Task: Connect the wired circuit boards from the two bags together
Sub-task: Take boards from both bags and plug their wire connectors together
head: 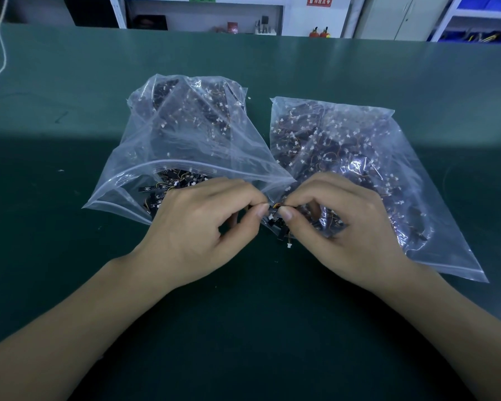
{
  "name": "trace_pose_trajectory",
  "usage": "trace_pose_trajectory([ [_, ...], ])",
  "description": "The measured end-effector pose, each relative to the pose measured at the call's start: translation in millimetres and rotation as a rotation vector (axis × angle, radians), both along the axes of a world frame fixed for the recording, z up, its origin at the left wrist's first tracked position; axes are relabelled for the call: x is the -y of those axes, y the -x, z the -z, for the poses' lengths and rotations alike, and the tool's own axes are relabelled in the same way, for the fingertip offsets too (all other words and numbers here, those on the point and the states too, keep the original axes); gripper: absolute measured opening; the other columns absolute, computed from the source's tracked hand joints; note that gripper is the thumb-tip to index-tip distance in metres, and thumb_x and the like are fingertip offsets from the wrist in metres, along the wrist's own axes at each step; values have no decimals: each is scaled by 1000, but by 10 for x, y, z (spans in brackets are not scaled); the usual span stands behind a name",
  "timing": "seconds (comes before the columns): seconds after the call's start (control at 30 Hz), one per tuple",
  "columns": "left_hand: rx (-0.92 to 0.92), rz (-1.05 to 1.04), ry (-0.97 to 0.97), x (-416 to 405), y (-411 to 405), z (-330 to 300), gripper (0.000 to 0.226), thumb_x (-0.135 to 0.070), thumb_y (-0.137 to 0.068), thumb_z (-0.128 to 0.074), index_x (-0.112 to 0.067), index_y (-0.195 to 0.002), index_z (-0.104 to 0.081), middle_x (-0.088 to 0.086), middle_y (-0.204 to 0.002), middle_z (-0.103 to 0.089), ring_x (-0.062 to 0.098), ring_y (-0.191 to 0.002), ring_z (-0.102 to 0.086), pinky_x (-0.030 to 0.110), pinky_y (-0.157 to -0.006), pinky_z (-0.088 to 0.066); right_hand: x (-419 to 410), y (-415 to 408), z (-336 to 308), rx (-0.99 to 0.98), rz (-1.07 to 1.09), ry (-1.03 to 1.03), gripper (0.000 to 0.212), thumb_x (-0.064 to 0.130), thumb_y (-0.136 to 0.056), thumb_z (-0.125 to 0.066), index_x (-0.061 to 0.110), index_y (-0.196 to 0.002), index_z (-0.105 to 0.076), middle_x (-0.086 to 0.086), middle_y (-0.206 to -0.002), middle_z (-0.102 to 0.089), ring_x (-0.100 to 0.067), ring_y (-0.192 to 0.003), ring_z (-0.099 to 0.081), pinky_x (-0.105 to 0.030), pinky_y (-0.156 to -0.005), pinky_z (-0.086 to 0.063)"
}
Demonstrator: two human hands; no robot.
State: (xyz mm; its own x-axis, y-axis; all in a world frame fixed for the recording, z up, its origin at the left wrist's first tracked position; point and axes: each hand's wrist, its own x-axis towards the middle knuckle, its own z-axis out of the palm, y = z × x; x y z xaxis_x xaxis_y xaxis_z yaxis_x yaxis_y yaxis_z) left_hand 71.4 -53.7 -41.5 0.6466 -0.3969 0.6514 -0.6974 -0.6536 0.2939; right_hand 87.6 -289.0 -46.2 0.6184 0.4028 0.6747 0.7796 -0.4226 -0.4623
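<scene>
The left hand (206, 227) and right hand (336, 224) meet fingertip to fingertip at the centre of the dark green table (70, 125), each pinching, between thumb and forefinger, one end of the small black wired circuit boards with thin orange leads and white plug connectors (274, 214); whether the two ends are already mated cannot be told. Further small black boards (281, 233) lie just below the fingers. Behind the left hand lies an open clear plastic zip bag of boards (185, 134), mouth toward the person; behind the right hand, a second clear zip bag (359, 157), touching the first. White shelving (203, 10) stands beyond the table.
</scene>
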Motion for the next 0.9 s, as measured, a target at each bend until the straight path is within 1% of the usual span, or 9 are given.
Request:
trace_pose_trajectory([
  [0.13, -1, 10, 35, -21, -29, 16, 20, -20, -109, -61, -14, -105, -80, -7, -86, -70, 14, -73, -62, 40, -62, -52, 32, -13, -1, 9, 44, 24, 15, 24, -97, -78, 10, -94, -74, 5, -86, -66, -14, -75, -59, -27, -72, -48],
  [0.23, -7, 12, 61, -70, -70, 23, 20, -15, -109, -64, -13, -121, -80, -6, -98, -74, 16, -83, -70, 40, -67, -57, 127, -54, -30, 28, 87, 199, 30, 36, -88, -79, 19, -112, -71, 13, -96, -65, 2, -86, -54, -29, -86, -47],
  [0.33, -21, 26, 83, -93, -96, 41, 23, -11, -109, -62, -13, -124, -78, -2, -100, -72, 20, -83, -69, 41, -69, -56, 185, -97, -57, 0, 104, 319, 38, 29, -80, -78, 26, -115, -64, 20, -98, -61, 7, -89, -53, -30, -92, -46],
  [0.43, -23, 75, 72, -100, -107, 57, 23, -12, -110, -61, -10, -124, -78, -2, -103, -72, 20, -84, -69, 38, -70, -56, 167, -96, -41, -20, 110, 268, 30, 14, -80, -75, 22, -108, -66, 19, -92, -63, -7, -80, -58, -35, -85, -51],
  [0.5, -19, 107, 72, -87, -108, 69, 19, -14, -109, -65, -11, -120, -80, -3, -104, -72, 20, -83, -70, 38, -68, -56, 145, -70, -26, -15, 107, 202, 23, 12, -82, -72, 21, -104, -68, 17, -88, -64, -16, -74, -60, -36, -76, -53],
  [0.67, 6, 94, 57, -43, -92, 78, 12, -24, -101, -78, -15, -104, -85, -5, -96, -72, 8, -76, -63, 33, -64, -55, 120, -51, -7, 34, 115, 137, 21, 8, -86, -72, 16, -105, -71, 14, -87, -65, -22, -69, -61, -42, -64, -54],
  [0.73, 78, 59, 35, -17, -90, 73, 12, -24, -100, -80, -14, -97, -85, -2, -90, -72, 11, -72, -64, 36, -60, -55, 117, -43, 0, 38, 97, 109, 21, 7, -86, -72, 16, -105, -71, 15, -88, -64, -20, -67, -61, -35, -62, -53],
  [0.83, 221, -25, -76, 50, -79, 55, 15, -23, -102, -77, -19, -90, -85, -2, -79, -68, 16, -66, -64, 37, -51, -52, 104, -33, 4, 49, 93, 76, 20, 4, -85, -73, 16, -101, -71, 26, -88, -58, -10, -67, -56, -15, -65, -42],
  [0.9, 263, -84, -165, 89, -74, 36, 17, -20, -103, -75, -23, -89, -84, -2, -73, -62, 18, -61, -59, 36, -45, -47, 93, -32, 0, 66, 96, 64, 19, 2, -84, -73, 15, -99, -72, 32, -88, -53, -5, -67, -52, -9, -68, -37],
])
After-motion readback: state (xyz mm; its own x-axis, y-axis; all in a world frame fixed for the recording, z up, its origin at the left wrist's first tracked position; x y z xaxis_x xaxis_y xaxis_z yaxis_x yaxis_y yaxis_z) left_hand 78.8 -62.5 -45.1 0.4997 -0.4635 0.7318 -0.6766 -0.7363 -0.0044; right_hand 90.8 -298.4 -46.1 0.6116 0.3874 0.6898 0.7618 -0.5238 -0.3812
